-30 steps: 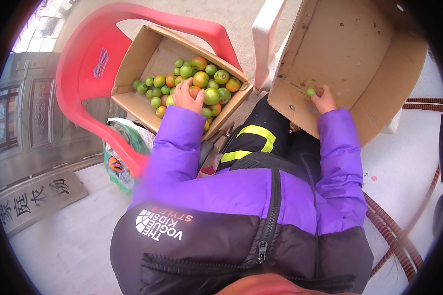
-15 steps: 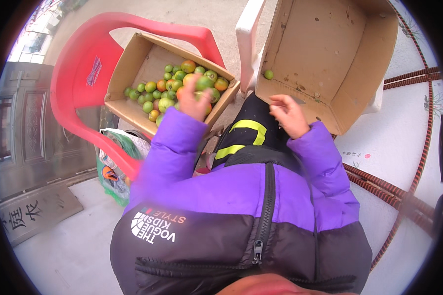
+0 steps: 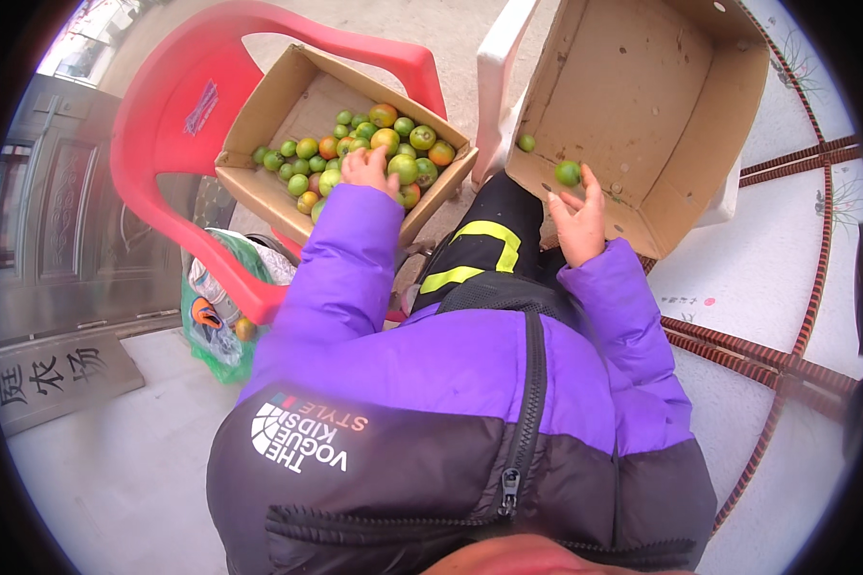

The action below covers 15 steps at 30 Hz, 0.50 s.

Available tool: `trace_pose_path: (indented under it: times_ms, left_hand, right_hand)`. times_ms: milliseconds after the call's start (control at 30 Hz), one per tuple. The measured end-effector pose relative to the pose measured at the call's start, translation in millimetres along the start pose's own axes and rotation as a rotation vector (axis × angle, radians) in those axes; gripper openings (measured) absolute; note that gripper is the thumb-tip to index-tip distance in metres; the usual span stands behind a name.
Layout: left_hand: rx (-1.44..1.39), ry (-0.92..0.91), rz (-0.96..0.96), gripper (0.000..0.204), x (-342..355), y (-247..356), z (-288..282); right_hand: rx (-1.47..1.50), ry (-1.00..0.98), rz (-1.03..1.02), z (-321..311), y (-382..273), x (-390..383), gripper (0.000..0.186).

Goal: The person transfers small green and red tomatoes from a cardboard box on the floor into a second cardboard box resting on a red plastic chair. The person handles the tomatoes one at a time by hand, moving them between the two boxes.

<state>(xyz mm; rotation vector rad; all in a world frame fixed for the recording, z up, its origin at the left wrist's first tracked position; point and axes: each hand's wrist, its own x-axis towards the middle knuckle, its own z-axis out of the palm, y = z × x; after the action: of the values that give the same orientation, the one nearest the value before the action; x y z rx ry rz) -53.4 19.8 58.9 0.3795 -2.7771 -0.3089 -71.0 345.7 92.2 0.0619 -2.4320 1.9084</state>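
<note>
A cardboard box on a red chair holds several green, yellow and orange tomatoes. Over the pile, my left hand has its fingers curled down onto the fruit; whatever they grip is hidden. My right hand reaches into the second box on the right with fingers apart. A green tomato sits beside its fingertips, apparently not gripped. A smaller green tomato lies at this box's left side.
The red chair stands left, a white plastic chair under the right box. A green plastic bag with contents is below the red chair, near a grey door and a lettered board.
My right hand released the small tomato, drew back, then reached in again; a larger green tomato now sits by its fingers. My left hand, blurred over the pile earlier, has settled onto it.
</note>
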Motion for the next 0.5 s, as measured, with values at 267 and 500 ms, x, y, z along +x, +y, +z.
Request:
trace_pose_path:
  times_ms: [267, 500]
  left_hand:
    - [0.082, -0.078, -0.166, 0.059, 8, -17, 9]
    - [-0.671, -0.061, 0.302, 0.055, -25, 58, -33]
  right_hand:
    - [-0.085, -0.192, 0.028, 4, -12, -12, 0.058]
    - [0.078, -0.49, 0.166, 7, -29, -15, 0.058]
